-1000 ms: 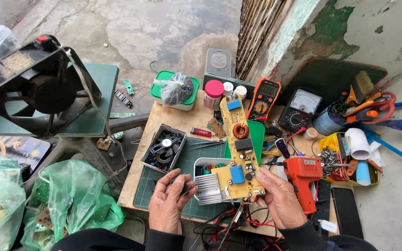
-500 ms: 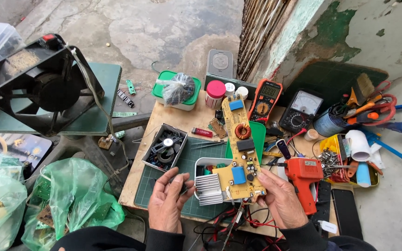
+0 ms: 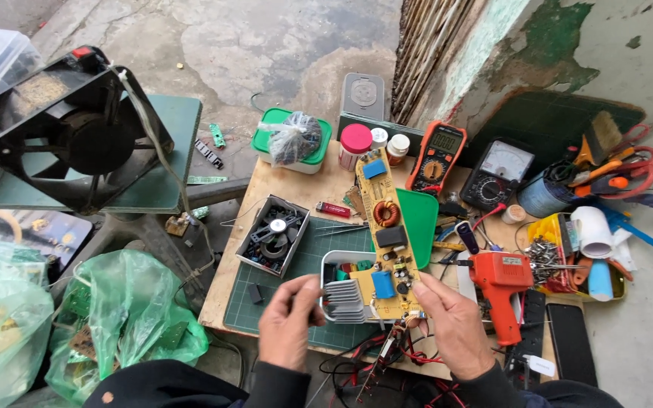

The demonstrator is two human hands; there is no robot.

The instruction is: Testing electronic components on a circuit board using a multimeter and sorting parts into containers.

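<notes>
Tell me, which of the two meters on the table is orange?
The left meter, nearest the little jars. It has an orange case and a number screen; the other meter is black with a needle dial.

An outdoor electronics repair spot: multimeter, circuit board, soldering gun crowd a workbench.

The floor is rough grey concrete with dark damp stains. At the right stands a plastered wall, pale with patches of green peeling paint, and beside it a rusty metal grille. A low wooden table stands near the wall. A green stool is at the left. Daylight is soft and even.
</notes>
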